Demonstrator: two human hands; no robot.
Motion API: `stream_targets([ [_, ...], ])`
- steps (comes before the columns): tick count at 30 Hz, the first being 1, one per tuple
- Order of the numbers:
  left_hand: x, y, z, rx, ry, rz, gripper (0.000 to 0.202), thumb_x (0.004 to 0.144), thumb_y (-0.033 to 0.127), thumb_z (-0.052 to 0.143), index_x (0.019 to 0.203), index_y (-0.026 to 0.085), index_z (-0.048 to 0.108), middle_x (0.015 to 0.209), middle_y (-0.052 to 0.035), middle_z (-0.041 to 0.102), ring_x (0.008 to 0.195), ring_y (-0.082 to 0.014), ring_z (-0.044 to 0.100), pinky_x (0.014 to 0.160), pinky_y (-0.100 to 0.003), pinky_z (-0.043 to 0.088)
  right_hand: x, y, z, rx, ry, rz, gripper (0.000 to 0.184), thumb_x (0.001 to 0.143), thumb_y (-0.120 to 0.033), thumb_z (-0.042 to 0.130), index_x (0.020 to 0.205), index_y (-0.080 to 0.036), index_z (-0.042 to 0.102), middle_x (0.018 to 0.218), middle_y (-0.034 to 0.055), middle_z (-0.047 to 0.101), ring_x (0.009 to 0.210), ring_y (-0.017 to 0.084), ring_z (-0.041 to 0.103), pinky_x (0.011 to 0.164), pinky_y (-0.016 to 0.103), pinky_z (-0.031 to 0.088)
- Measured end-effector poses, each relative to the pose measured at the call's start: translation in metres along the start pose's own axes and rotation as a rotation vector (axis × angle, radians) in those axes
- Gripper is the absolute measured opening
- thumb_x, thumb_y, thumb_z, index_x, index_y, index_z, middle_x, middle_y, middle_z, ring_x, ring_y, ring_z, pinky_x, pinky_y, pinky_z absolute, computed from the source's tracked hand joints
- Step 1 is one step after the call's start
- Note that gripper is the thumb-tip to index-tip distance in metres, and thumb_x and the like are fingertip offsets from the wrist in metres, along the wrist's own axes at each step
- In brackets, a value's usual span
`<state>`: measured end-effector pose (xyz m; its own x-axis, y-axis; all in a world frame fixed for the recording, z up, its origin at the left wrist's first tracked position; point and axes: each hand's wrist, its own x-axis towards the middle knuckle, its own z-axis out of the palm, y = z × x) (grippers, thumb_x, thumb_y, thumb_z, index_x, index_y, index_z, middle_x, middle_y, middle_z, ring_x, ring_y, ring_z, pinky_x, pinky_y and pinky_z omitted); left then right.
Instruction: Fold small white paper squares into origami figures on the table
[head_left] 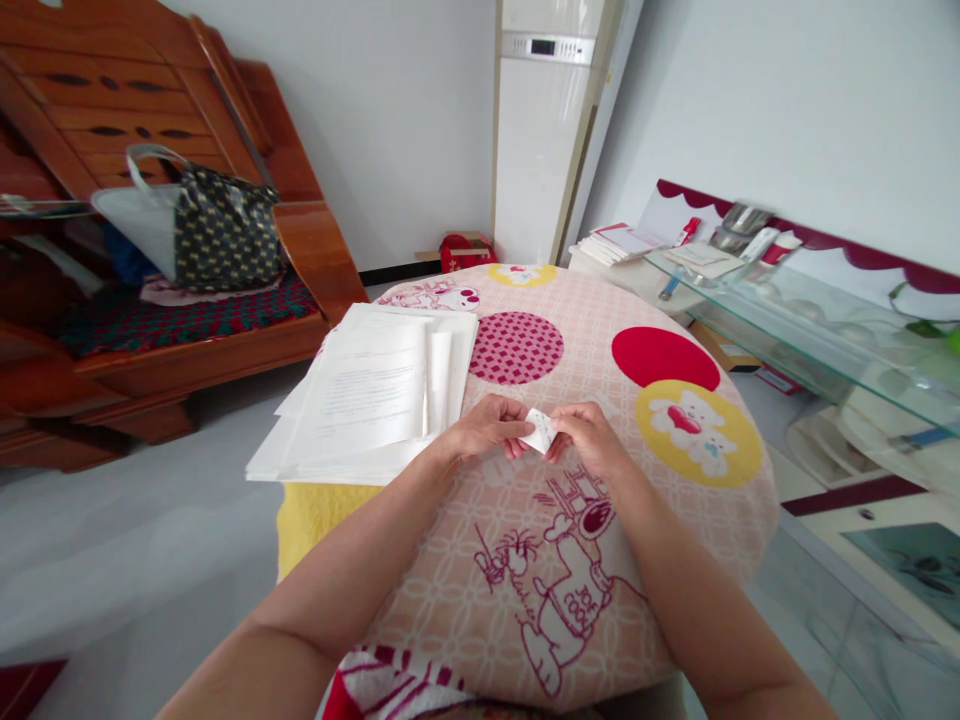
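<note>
My left hand (pixel 484 428) and my right hand (pixel 589 436) meet over a round table covered by a pink cartoon-print cloth (pixel 570 570). Both hands pinch a small folded piece of white paper (pixel 538 431) between their fingertips, just above the cloth. The fingers of each hand are curled closed on the paper's edges. A thick stack of white printed sheets (pixel 375 392) lies on the table's left side, close to my left hand.
A wooden bench (pixel 150 340) with a patterned handbag (pixel 217 230) stands at the left. A white standing air conditioner (pixel 544 130) is at the back. A glass shelf (pixel 810 330) with books, cups and small items runs along the right wall.
</note>
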<state>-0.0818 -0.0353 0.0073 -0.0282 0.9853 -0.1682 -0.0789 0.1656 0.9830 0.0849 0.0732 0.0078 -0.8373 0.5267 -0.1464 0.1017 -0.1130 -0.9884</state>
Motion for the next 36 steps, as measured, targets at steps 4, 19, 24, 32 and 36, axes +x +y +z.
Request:
stream_targets([
  [4, -0.001, 0.002, -0.001, -0.024, 0.017, 0.004, 0.037, 0.075, 0.042, 0.081, 0.077, 0.008, 0.067, 0.062, -0.0061, 0.070, 0.051, -0.0111, 0.064, 0.047, -0.018, 0.051, 0.002, 0.001, -0.004, 0.116, -0.006, -0.044, 0.025, 0.073, -0.040, 0.066, 0.068, -0.016, 0.073, 0.065, 0.0069, 0.073, 0.054, 0.019, 0.067, 0.050, 0.029, 0.056],
  [19, 0.007, -0.007, 0.000, 0.108, 0.316, 0.084, 0.018, 0.082, 0.029, 0.071, 0.077, 0.011, 0.069, 0.063, -0.0011, 0.069, 0.055, -0.0093, 0.063, 0.055, -0.018, 0.051, 0.006, 0.010, 0.002, -0.382, 0.376, -0.359, 0.028, 0.078, -0.035, 0.065, 0.056, -0.018, 0.059, 0.051, -0.0020, 0.055, 0.049, 0.012, 0.049, 0.048, 0.023, 0.036],
  [24, 0.005, -0.004, 0.003, -0.031, 0.292, 0.033, 0.035, 0.076, 0.045, 0.078, 0.080, 0.011, 0.072, 0.073, -0.0062, 0.073, 0.063, -0.0128, 0.068, 0.062, -0.023, 0.056, 0.004, 0.014, 0.006, -0.828, 0.466, -0.698, 0.027, 0.089, -0.024, 0.056, 0.063, -0.017, 0.060, 0.059, 0.0004, 0.056, 0.056, 0.012, 0.050, 0.055, 0.025, 0.039],
  [32, 0.004, -0.003, 0.004, -0.193, 0.333, 0.065, 0.044, 0.070, 0.049, 0.083, 0.062, 0.013, 0.059, 0.057, 0.0015, 0.063, 0.055, -0.0105, 0.064, 0.059, -0.021, 0.056, 0.000, 0.014, 0.022, -1.003, 0.344, -0.887, 0.015, 0.094, -0.023, 0.058, 0.099, -0.020, 0.072, 0.100, 0.0106, 0.070, 0.093, 0.022, 0.067, 0.082, 0.033, 0.055],
  [36, 0.003, -0.001, -0.004, -0.195, 0.300, -0.040, 0.030, 0.081, 0.037, 0.076, 0.076, 0.009, 0.068, 0.067, -0.0060, 0.072, 0.058, -0.0119, 0.067, 0.055, -0.019, 0.054, 0.002, 0.012, 0.012, -0.865, 0.439, -0.884, 0.025, 0.096, -0.017, 0.049, 0.107, -0.020, 0.071, 0.098, 0.0099, 0.072, 0.093, 0.022, 0.068, 0.085, 0.037, 0.057],
])
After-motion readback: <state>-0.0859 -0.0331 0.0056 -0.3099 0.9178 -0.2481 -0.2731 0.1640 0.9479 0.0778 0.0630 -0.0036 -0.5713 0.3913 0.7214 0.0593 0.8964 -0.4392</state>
